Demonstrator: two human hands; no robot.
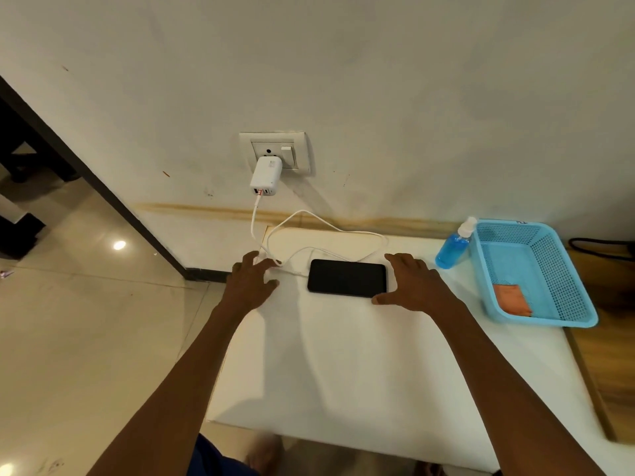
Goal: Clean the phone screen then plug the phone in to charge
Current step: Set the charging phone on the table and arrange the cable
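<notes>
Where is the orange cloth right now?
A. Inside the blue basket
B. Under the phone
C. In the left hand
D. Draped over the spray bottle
A: the orange cloth lies on the floor of the blue basket at the right of the white table, apart from the phone, the spray bottle and both hands.

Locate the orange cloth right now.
In the head view, the orange cloth lies inside the blue basket at its near end, on the table's right side, right of the right hand and the phone.
</notes>
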